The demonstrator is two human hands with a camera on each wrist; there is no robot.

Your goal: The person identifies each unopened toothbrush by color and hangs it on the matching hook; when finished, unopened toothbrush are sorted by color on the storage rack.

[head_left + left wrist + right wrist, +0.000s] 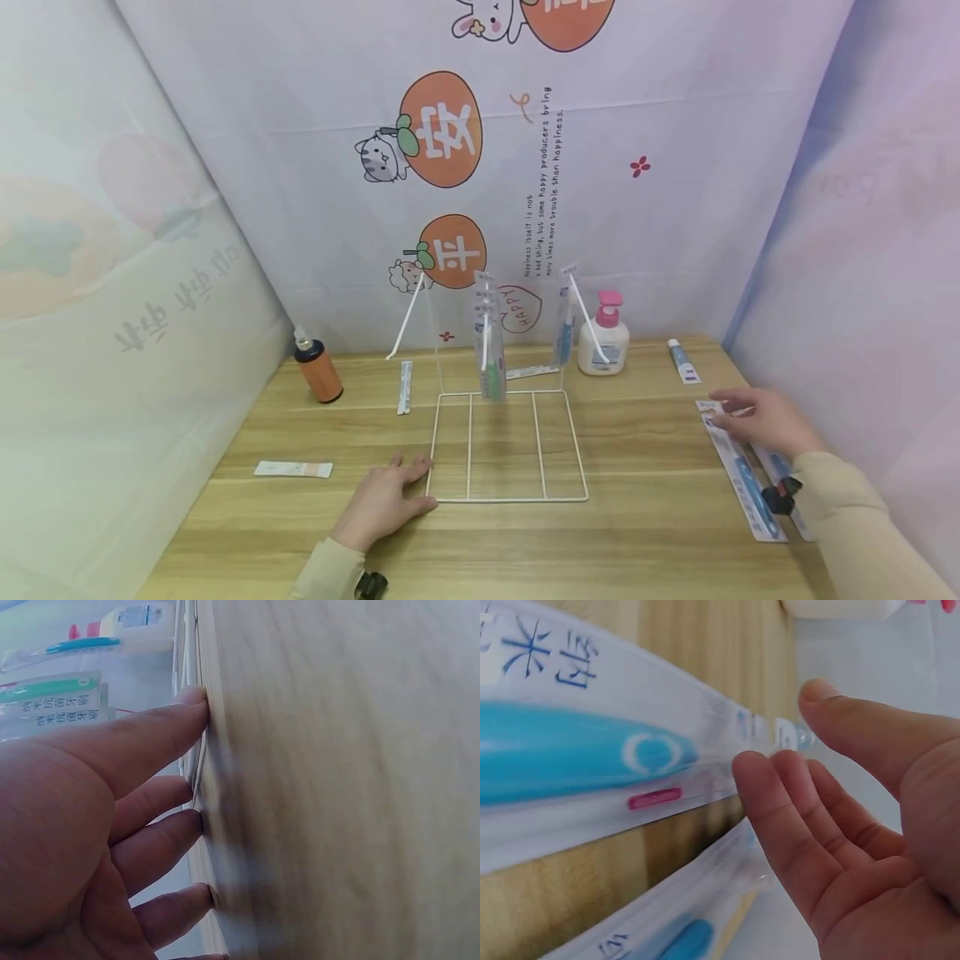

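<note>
A white wire rack (510, 501) with upright hooks stands mid-table. My left hand (386, 502) rests on the wood at its left side, fingers spread and fingertips against the base wire; the left wrist view shows the thumb (161, 731) at the wire too. Several packaged toothbrushes (492, 379) hang on the middle hook, and another packaged toothbrush (566, 337) hangs on the right one. At the right, my right hand (768, 423) hovers over the top end of a blue toothbrush in clear packaging (562, 750), thumb and fingers apart. A second packaged toothbrush (686, 941) lies beside it.
A pump soap bottle (602, 346) stands behind the rack, right of it, with a small tube (683, 362) farther right. An orange-labelled bottle (321, 373) stands at back left. Slim packets (292, 469) lie on the table. Fabric walls enclose the back and sides.
</note>
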